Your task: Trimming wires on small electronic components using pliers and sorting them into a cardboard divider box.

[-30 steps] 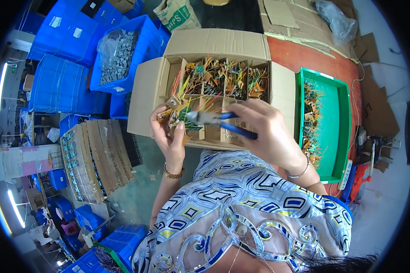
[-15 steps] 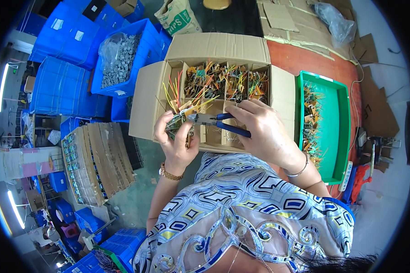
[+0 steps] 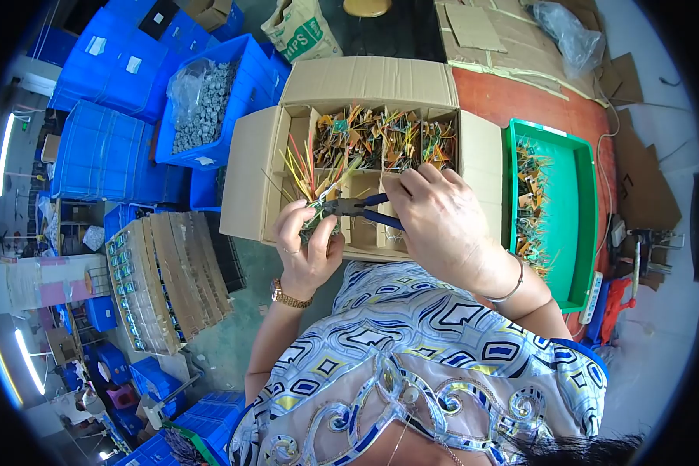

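Note:
My left hand (image 3: 309,252) is closed round a small circuit board, whose red, yellow and green wires (image 3: 309,175) fan upward from the fingers. Most of the board is hidden by the fingers. In my right hand (image 3: 446,217) is a pair of blue-handled pliers or cutters (image 3: 374,210), its dark jaws at the base of the wires, close to my left fingertips. Whether the jaws grip a wire is too small to tell. Both hands are over the near side of an open cardboard box (image 3: 248,175) with dividers. Its far compartments hold many wired circuit boards (image 3: 353,140).
Right of the box, a green tray (image 3: 571,217) on a red surface holds more wired boards along its left side. Blue crates (image 3: 101,151) stack up at the left, and one blue bin (image 3: 237,101) contains grey parts. A cardboard-layered stack (image 3: 167,276) stands at the lower left.
The pliers and my right hand have shifted slightly left, bringing the jaws to the wire bases. My left hand has turned a little, and the board is now more hidden by its fingers.

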The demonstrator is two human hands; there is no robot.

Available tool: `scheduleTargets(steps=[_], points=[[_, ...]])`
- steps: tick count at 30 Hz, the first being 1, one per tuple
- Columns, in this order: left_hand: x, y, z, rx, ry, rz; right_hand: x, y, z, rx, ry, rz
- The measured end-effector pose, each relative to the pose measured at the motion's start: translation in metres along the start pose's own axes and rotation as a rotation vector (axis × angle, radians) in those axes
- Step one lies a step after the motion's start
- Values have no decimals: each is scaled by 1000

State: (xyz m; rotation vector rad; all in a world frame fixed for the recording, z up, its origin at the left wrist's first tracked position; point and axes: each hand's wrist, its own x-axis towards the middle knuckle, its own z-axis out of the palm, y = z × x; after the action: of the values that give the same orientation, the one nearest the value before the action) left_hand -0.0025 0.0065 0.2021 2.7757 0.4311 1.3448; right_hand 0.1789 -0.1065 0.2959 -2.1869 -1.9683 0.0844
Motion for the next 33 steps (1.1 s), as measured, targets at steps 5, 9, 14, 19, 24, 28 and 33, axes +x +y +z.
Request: scheduleTargets(steps=[5,9,14,19,24,28,33], points=[[1,-2,-1,-2,19,24,2,6,5,94,-15,-13],[-2,-2,-2,-70,11,11,-1,7,12,161,-19,-13],[-7,2,0,-96,-10,-17,-4,-1,25,175,-28,25],[-8,6,4,-287,79,-183,-2,10,29,348,38,-8],[-8,5,0,-420,54,-247,7,27,17,454,-110,-56],[-13,3,-1,-488,39,-282,18,43,27,565,-318,-55],[-16,-6,-1,-401,-75,-248,24,44,35,1417,-178,-155]])
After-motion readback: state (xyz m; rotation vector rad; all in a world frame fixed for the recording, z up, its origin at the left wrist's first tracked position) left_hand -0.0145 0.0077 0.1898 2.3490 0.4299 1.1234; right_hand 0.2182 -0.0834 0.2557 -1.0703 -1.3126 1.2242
